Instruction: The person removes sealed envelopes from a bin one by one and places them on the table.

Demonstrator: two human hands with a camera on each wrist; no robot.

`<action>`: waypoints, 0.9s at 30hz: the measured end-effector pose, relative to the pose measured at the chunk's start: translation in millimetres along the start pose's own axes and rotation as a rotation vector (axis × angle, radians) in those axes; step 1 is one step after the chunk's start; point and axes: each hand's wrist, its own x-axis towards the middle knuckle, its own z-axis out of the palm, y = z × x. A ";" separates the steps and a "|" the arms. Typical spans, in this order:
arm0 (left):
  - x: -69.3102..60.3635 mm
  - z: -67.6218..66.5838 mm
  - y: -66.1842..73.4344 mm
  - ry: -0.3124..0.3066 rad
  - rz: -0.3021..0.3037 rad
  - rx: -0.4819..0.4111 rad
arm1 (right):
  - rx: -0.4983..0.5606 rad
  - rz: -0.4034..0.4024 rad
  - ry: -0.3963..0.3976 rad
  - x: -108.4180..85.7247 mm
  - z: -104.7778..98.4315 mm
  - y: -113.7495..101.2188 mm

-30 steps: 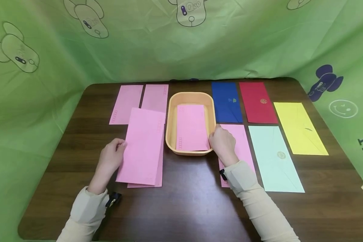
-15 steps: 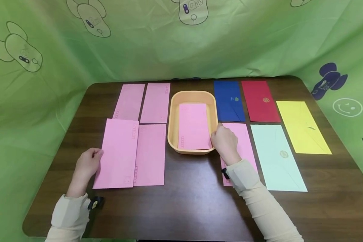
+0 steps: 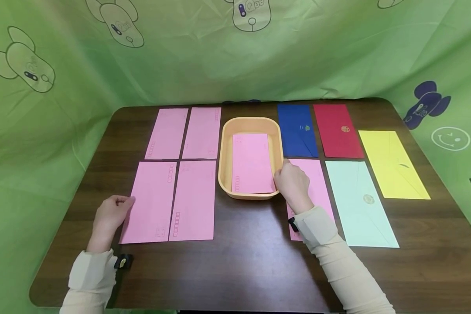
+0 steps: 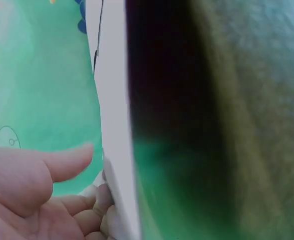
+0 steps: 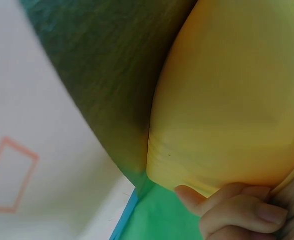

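My left hand [image 3: 111,218] touches the left edge of a pink envelope [image 3: 149,203] that lies flat at the front left. In the left wrist view its thumb [image 4: 69,162] is straight and a little apart from the paper, while the other fingers are at the envelope's edge. My right hand [image 3: 293,181] grips the lower right rim of a peach-coloured plastic tray [image 3: 224,174]; in the right wrist view, curled fingers [image 5: 242,212] lie against the tray's yellowish wall [image 5: 227,100]. Inside the tray lies a pink envelope [image 3: 251,163].
Pink envelopes [image 3: 194,200] lie left of the tray in two rows. To its right are a blue envelope [image 3: 297,131], a red one [image 3: 337,131], a yellow one [image 3: 394,165], a mint one [image 3: 359,209] and a pink one [image 3: 315,187] partly under my right arm. Green cloth hangs behind.
My left hand has moved left with the pink envelope, which has gone from overlapping its neighbours to lying flat beside them. The thumb now stands off the paper. My right hand keeps its grip.
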 end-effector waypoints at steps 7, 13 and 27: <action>3.7 3.3 1.7 -0.023 0.003 0.035 | 0.000 -0.001 0.006 -0.1 0.3 0.2; 6.6 3.9 1.6 -0.042 -0.004 0.055 | 0.011 0.001 0.004 -0.3 0.6 -0.2; 8.2 6.1 4.0 -0.032 -0.029 0.060 | 0.010 -0.002 0.014 0.2 1.4 0.7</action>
